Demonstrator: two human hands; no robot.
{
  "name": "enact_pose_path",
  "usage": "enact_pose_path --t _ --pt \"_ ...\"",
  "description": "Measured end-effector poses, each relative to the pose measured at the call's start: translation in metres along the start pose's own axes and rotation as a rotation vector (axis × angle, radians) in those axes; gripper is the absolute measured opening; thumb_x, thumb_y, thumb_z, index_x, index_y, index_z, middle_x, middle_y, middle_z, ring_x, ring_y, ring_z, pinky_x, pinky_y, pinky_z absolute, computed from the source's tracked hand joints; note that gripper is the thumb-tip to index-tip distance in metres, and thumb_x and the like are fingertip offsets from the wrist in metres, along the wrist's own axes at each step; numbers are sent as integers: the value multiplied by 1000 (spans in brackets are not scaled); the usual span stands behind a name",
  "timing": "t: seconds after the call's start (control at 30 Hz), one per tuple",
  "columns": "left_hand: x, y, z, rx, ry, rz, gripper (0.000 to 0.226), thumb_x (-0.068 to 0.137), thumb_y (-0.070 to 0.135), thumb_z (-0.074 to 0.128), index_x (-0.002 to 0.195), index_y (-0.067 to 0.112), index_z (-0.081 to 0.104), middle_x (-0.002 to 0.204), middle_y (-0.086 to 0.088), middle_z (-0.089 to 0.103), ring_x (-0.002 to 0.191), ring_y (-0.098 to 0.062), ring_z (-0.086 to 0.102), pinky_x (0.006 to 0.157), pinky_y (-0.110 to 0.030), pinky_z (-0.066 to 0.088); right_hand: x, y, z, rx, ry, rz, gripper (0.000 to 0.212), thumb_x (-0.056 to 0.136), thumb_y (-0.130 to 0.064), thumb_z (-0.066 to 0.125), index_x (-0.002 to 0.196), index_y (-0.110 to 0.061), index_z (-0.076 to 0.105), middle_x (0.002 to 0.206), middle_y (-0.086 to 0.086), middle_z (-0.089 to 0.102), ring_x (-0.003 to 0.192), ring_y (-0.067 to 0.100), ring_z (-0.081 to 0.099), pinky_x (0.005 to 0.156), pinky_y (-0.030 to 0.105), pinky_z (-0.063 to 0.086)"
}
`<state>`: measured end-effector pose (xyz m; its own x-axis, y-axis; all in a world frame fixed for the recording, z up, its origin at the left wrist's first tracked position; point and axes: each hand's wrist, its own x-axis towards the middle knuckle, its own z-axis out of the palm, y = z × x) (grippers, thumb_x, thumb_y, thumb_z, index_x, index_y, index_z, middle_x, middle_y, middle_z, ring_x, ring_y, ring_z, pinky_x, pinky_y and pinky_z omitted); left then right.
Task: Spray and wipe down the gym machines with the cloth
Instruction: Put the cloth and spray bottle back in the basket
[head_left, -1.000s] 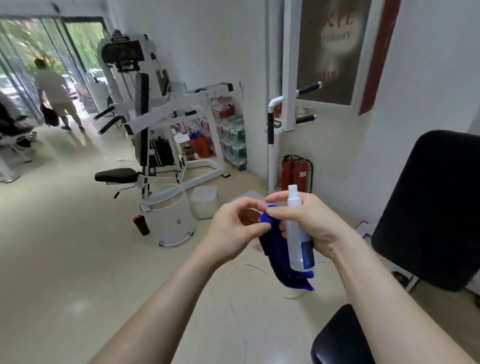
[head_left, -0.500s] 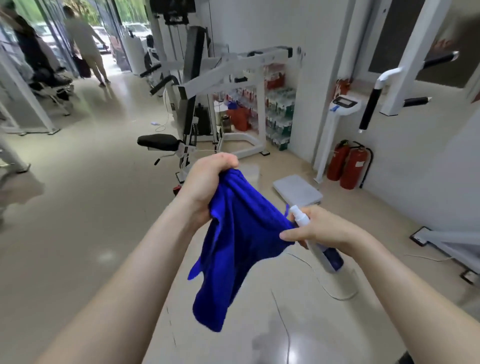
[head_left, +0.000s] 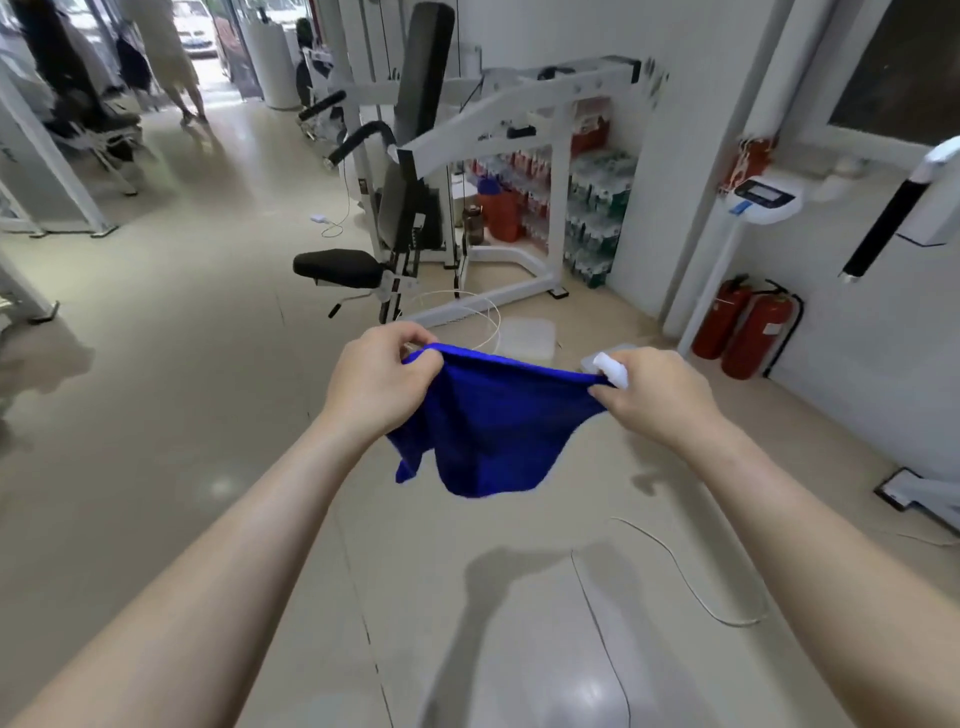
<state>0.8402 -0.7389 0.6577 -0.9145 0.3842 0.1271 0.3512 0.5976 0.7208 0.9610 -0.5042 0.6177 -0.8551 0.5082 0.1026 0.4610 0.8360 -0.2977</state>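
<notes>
Cloth (head_left: 488, 431) now pulled out crosswise, left hand (head_left: 379, 379) and right hand (head_left: 660, 395) fingers pinching top corners

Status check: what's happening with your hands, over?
Left hand, right hand pinch blue cloth stretched. Right also holds spray bottle. Gym machine ahead; loose cable on floor.

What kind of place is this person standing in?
Most likely a small gym: a white weight machine with a black seat, a standing scale by the wall, and stacked drink bottles behind the machine.
</notes>
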Motion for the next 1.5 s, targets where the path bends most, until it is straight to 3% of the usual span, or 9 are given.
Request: enact_pose_path --t 0.2,0.43,0.57,0.67,0.9,1.1,1.27,1.4,1.5 --pt "80 -24 33 -256 -178 -298 19 91 28 43 77 15 47 71 -6 38 63 -20 37 55 -29 25 74 -10 33 72 -44 181 22 87 -28 57 71 -13 53 62 2 58 62 25 54 48 28 32" --pt "173 -54 92 -828 -345 -594 31 94 27 52 65 18 49 49 4 45 43 -12 40 45 -21 33 184 -37 56 995 -569 290 20 84 -10 66 70 -4 52 51 13 50 39 21 45 42 23 39" --pt "217 -53 131 -933 -617 -379 18 95 22 58 111 17 67 89 -10 72 86 -22 66 75 -33 48 254 -51 78 1026 -741 182 5 84 0 55 86 0 60 53 10 52 44 17 48 46 26 41" --pt "270 -66 146 -915 -547 -342 51 77 6 74 124 23 60 110 -10 70 99 -24 69 80 -34 55 309 -49 83 1030 -863 151 27 86 5 49 80 -9 72 61 10 54 49 16 48 52 28 38" --pt "382 -68 161 -439 -455 -135 48 80 -3 51 104 35 67 73 9 67 53 -3 53 51 -16 41 417 -57 119 928 -592 160 12 83 1 60 82 -8 67 70 10 60 55 17 53 56 27 47" --pt "538 -106 167 -523 -566 -319 56 74 -13 34 99 19 72 80 -6 69 69 -16 61 55 -19 48 542 -54 179 998 -608 214 44 85 -6 68 122 -27 56 112 -2 64 69 17 64 63 31 56" --pt "631 -129 180 -395 -648 -311 61 73 -13 38 80 35 75 65 2 68 61 -15 58 53 -23 47 619 -68 223 923 -456 287 14 83 -7 67 95 -13 70 74 4 67 63 17 59 60 28 49" --pt "692 -164 200 -214 -461 -197 47 75 -9 53 81 35 70 78 4 68 76 -21 66 67 -35 56 673 -68 255 705 -219 280 10 83 -14 64 89 -11 71 83 7 70 77 23 63 68 36 50" --pt "721 -190 222 -30 -442 -178 29 72 -6 65 84 21 70 77 7 64 68 -10 60 55 -12 47 703 -61 279 488 -221 168 12 86 -17 60 88 -11 70 81 7 66 77 26 60 67 38 47"
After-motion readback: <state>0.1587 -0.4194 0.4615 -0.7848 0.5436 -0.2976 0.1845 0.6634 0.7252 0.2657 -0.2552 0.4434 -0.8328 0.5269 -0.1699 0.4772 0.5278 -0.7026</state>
